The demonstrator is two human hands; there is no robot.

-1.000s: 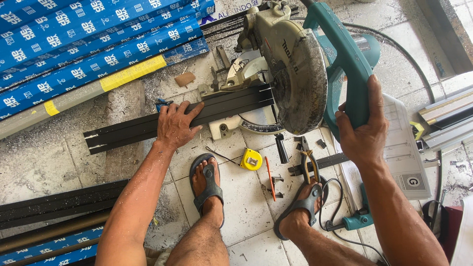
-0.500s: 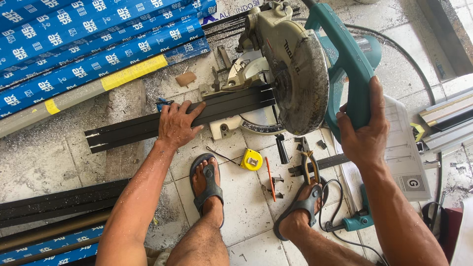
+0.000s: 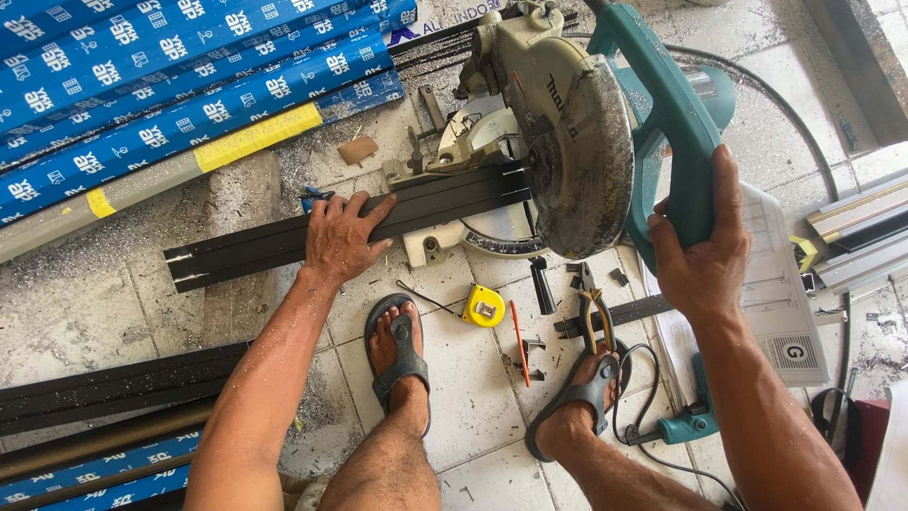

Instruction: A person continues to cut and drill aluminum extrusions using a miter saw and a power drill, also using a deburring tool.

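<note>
Left hand lies flat and open on the long black bar, with its fingers spread to press the bar down on the saw's bed. It sits in the same spot as a moment ago, and the bar has not slid, so the bar looks set and held for cutting. The left arm reaches straight out from the body, wrist low, palm down. The bar runs from the left across the floor tiles and goes under the round saw guard. Near the feet lie a yellow tape measure, an orange pencil and a pair of pliers. To the right of those, the right hand is wrapped tight around the green saw handle, thumb on one side and fingers on the other. The saw head looks much as it did a moment ago, maybe a tiny bit higher, so the blade does not seem to be biting into the bar yet. The right arm comes up from below, bent a little at the wrist.
</note>
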